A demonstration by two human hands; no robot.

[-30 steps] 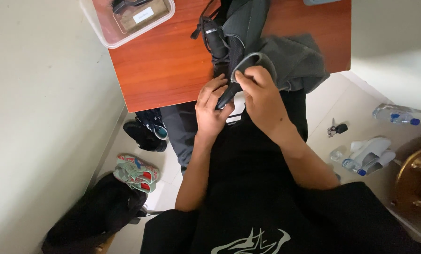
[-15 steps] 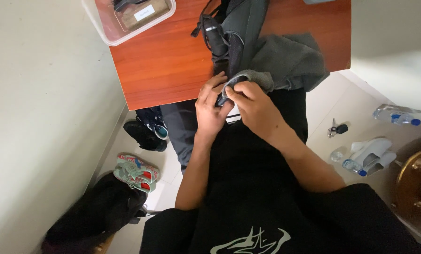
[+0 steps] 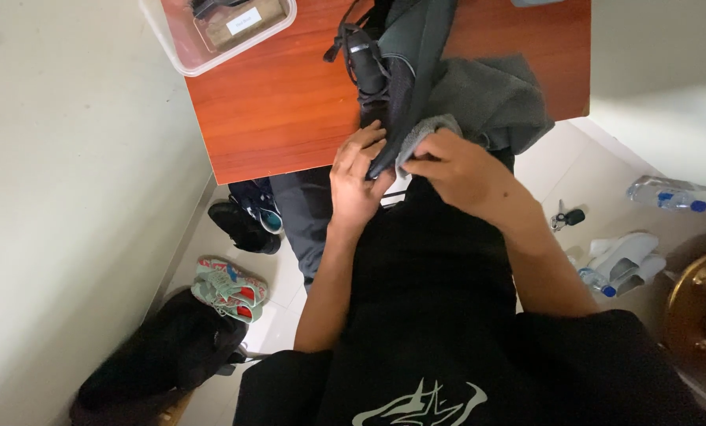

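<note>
We pinched the folded edge of the grey cloth (image 3: 487, 99) at the near rim of the wooden worktop (image 3: 282, 110), right hand (image 3: 459, 170) closed on it, left hand (image 3: 357, 181) curled around the dark strap (image 3: 404, 118) beside it, apparently to steady both while we worked.

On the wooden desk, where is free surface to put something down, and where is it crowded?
The wooden desk is bare between the clear plastic box and the dark backpack. The right side is crowded: the grey cloth covers it, with the left hand and right hand gripping there.
</note>
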